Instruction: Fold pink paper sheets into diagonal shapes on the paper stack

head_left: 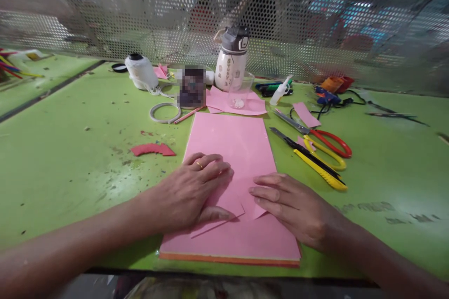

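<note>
A stack of pink paper sheets (pixel 231 135), with an orange-red layer showing at its front edge, lies before me on the green table. My left hand (pixel 196 187) rests palm down on it, fingers stretched out and a ring on one finger. Beneath its thumb is a loose pink paper piece (pixel 242 212) with a pointed corner. My right hand (pixel 291 205) lies on the right side of the stack, fingers extended over another pink paper edge (pixel 258 211). Whether the two edges belong to one piece is hidden by the hands.
Right of the stack lie a yellow utility knife (pixel 319 168) and red-and-yellow-handled scissors (pixel 329 142). Behind stand a bottle (pixel 229 67), a clear cup (pixel 242 91) and a glue bottle (pixel 279 92). Tape (pixel 152 114), a pencil (pixel 187 115) and a red paper arrow (pixel 152 149) lie left.
</note>
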### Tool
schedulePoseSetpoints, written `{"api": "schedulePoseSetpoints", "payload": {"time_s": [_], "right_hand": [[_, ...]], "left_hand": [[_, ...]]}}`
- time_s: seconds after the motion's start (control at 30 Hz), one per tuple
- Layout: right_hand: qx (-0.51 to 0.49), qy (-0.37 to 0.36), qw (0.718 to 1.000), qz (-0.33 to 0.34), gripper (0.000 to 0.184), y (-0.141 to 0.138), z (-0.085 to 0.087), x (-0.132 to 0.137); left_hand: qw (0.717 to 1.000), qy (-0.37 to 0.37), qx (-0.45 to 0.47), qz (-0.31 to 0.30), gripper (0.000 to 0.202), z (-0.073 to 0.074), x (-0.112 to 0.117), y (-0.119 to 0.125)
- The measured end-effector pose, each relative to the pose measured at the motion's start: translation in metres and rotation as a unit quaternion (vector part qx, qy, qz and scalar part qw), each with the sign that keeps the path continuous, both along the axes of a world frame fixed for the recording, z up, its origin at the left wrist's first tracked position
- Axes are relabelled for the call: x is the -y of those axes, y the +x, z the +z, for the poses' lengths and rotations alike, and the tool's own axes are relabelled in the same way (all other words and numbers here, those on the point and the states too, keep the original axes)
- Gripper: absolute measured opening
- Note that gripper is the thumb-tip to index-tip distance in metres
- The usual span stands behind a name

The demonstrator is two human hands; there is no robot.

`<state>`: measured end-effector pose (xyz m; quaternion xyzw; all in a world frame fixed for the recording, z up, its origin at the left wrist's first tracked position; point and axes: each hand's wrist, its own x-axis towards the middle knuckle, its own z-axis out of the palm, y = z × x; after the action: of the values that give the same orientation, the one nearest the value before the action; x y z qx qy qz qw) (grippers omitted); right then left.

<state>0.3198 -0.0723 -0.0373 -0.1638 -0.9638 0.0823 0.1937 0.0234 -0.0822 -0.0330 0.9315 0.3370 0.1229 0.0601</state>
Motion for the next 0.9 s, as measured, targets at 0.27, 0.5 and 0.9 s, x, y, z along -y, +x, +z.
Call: {"api": "schedulePoseSetpoints", "payload": {"time_s": [0.27,0.5,0.9], "right_hand": [[0.010,0.013,1.000,-0.003,0.034,0.003,0.003,0.003],[0.019,0.015,1.000,0.000,0.032,-0.001,0.010,0.007],[-0.033,-0.059,0.994,-0.090,0.023,-0.018,0.027,0.006]], "left_hand": [[1.000,0.015,0.013,-0.014,0.069,0.000,0.000,0.002],[0.999,0.039,0.002,-0.004,0.065,-0.003,0.002,0.002],[0.998,0.044,-0.014,-0.030,0.059,-0.001,-0.001,0.004]]}}
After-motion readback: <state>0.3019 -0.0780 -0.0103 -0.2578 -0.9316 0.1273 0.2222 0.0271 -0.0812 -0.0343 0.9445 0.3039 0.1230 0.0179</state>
